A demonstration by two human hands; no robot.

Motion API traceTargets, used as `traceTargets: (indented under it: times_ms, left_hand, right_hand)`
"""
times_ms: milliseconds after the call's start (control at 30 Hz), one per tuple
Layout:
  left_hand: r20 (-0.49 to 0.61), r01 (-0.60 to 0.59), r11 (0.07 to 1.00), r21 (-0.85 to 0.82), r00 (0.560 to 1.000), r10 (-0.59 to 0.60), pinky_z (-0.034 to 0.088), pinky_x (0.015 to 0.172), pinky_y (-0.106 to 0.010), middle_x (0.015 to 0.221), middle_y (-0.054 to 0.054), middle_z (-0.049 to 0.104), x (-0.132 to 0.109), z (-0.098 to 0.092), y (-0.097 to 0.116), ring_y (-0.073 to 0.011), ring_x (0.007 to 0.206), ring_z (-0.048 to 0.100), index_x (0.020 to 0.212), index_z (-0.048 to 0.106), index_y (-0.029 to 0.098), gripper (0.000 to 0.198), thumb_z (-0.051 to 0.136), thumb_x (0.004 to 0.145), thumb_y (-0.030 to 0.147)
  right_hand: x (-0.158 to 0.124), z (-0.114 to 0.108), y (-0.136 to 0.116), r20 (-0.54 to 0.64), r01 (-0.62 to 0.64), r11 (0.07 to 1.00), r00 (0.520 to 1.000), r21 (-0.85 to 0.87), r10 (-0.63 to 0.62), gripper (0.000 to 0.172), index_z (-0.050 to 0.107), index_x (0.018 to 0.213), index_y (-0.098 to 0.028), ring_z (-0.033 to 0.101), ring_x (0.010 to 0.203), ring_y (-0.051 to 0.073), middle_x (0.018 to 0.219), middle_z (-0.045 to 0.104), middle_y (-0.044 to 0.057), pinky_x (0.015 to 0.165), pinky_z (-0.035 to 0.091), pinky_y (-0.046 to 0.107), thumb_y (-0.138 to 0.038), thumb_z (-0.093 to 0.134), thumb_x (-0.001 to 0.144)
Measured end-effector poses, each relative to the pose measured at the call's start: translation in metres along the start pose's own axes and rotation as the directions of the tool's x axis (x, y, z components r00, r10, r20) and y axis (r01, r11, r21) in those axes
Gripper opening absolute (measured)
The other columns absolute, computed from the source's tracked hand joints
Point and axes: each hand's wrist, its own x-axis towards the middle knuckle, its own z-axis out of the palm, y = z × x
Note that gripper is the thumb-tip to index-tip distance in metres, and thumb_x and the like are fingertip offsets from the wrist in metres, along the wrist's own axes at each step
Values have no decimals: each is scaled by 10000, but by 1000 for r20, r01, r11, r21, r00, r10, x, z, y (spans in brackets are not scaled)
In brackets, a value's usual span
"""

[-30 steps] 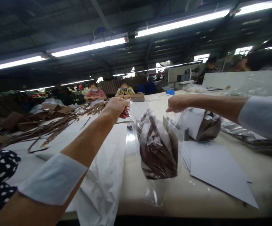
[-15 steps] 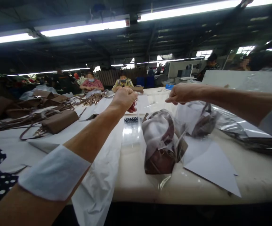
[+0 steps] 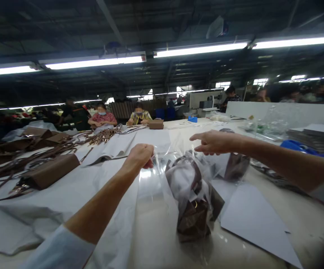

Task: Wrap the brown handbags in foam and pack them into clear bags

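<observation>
A brown handbag [image 3: 194, 220] stands in a clear plastic bag [image 3: 166, 186] on the table before me. White stuffing and the curved handle show through the film. My left hand [image 3: 141, 155] is closed on the left edge of the plastic bag's mouth. Across the mouth, my right hand [image 3: 211, 142] has its index finger stretched out and the other fingers curled at the film's right edge; the exact grip is hard to see. Just behind the right hand sits a second wrapped handbag [image 3: 236, 166]. White card sheets [image 3: 256, 220] lie to the right of the first handbag.
On the left, a brown bag [image 3: 52, 172] with straps lies on white sheeting, near more brown pieces [image 3: 35, 136]. A small brown box-shaped piece [image 3: 156, 124] and a blue object [image 3: 192, 119] are farther back. Two masked people sit across the table. A white board [image 3: 285, 114] stands at right.
The view has tilted up and turned right. My hands have moved nearer the wrapped handbag. My right index finger now stretches out; the handbag's plastic stands more open between the hands.
</observation>
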Motion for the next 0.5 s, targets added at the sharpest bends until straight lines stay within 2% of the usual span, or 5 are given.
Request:
traceTargets:
  times_ms: [100,167,233,367,500]
  left_hand:
    - [-1,12,999,38,1000,-12,385,424,-210,342,8,492,2,-18,2,-146,400,537,513,491,176,168,439,656,249]
    - [34,0,999,37,999,-1,377,441,-209,315,21,453,2,-25,4,-145,397,536,487,479,177,184,444,656,242]
    - [94,-27,999,17,995,25,364,462,-204,297,34,417,1,-24,7,-134,385,528,474,478,173,200,456,662,236]
    - [242,-102,990,-92,963,122,337,473,-197,366,33,460,-2,3,18,-108,405,520,508,507,162,231,443,705,264]
    - [286,-140,977,-162,941,183,374,532,-194,423,32,487,-1,41,32,-94,458,515,547,544,162,238,428,725,269]
  right_hand:
    - [-26,-1,15,-91,-16,979,996,-202,-2,732,223,1400,-278,568,644,201,801,641,75,579,402,291,-379,566,761]
    - [-36,2,29,-75,-48,971,997,-236,31,644,379,1337,-289,558,633,210,803,638,91,564,394,300,-231,572,725]
    - [-37,8,42,-29,-26,998,999,-64,24,501,599,1143,-247,558,628,186,794,638,86,568,408,282,-99,523,671]
    - [-24,15,42,5,-24,931,1000,363,24,288,680,856,-151,550,555,127,738,628,58,529,444,232,-173,435,708]
    - [-19,10,2,19,-7,904,1000,427,-1,435,663,856,-117,566,572,143,685,620,70,539,437,235,-494,463,770]
